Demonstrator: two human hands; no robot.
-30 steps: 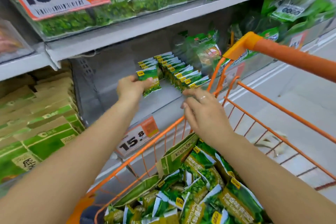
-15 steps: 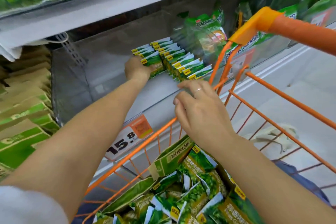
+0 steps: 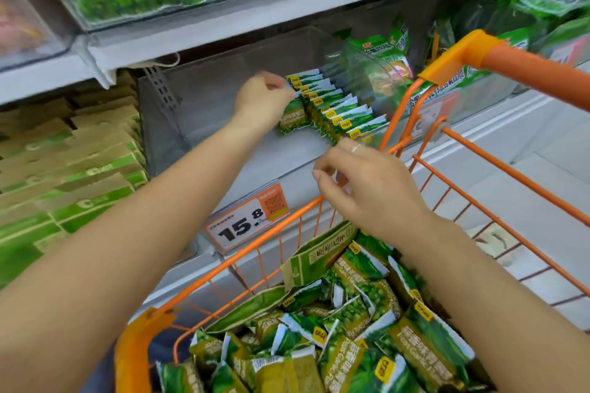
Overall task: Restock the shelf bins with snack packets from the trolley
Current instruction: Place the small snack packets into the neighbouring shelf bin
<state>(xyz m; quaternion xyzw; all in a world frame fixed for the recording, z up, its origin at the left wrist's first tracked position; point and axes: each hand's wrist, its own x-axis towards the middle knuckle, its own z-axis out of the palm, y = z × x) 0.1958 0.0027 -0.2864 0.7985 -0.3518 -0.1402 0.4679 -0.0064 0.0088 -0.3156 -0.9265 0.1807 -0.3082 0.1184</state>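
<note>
Green snack packets (image 3: 335,112) stand upright in a tight row inside a clear bin (image 3: 223,105) on the shelf (image 3: 198,32), the row running from the bin's back toward its front right corner. At the row's left end, the left hand (image 3: 260,100) is closed around the top of one packet (image 3: 292,116), holding it upright against the others. Just in front of the bin's front edge, the right hand (image 3: 372,188) hovers with its fingers curled and nothing visibly held; whether its grip is fully closed I cannot tell. Below that hand sits an orange trolley (image 3: 510,175), pushed up against the shelf front, and its basket holds a loose heap of more packets (image 3: 335,329) with an opened green carton (image 3: 319,255) lying among them. On the bin's front edge hangs an orange-and-white price tag (image 3: 245,220) reading 15.8. Left of the bin, stacked green-and-brown cartons (image 3: 64,175) fill the neighbouring space.
</note>
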